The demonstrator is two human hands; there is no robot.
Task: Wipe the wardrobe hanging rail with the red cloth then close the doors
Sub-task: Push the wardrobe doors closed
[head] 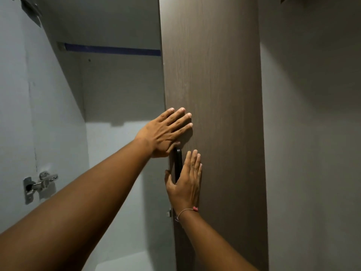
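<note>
A tall brown wood-grain wardrobe door fills the middle of the view, with a black handle near its left edge. My left hand lies flat on the door just above the handle, fingers spread. My right hand presses flat on the door beside the handle's lower part, thumb on the handle's left side. The blue-wrapped hanging rail runs across the open wardrobe interior, left of the door. No red cloth is in view.
The open left door's pale inner face carries a metal hinge. The wardrobe's pale back panel and floor show between the doors. A grey wall stands to the right.
</note>
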